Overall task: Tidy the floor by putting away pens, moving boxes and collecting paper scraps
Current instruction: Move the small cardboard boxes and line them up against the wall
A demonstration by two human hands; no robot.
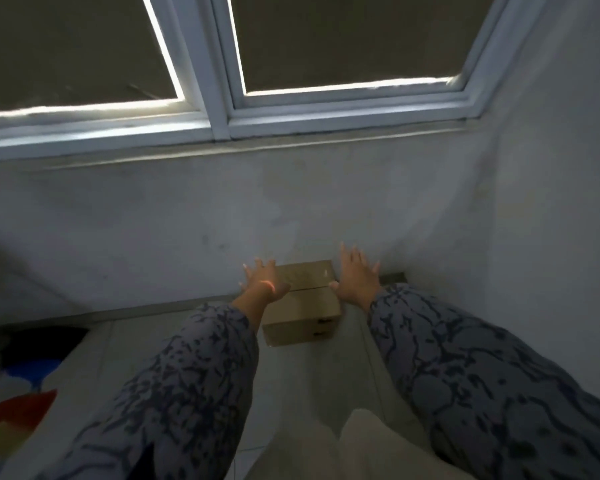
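Room inventory, as I see it from the head camera. Upper part of the frame: a two-pane window (pixel 222 64) with a white frame (pixel 219 129), both panes dark and covered, with thin strips of daylight leaking along the lower and inner edges. Middle of the frame: a pale grey plastered wall (pixel 153 216), faintly stained, meeting a second wall (pixel 551 185) at a corner on the right. Lower centre: a light tiled floor (pixel 302 375), with a skirting line where it meets the wall. Lower left: a multicoloured mat or cloth (pixel 21 403) in black, blue, white and red. The light overall is dim, and I cannot make out finer detail.
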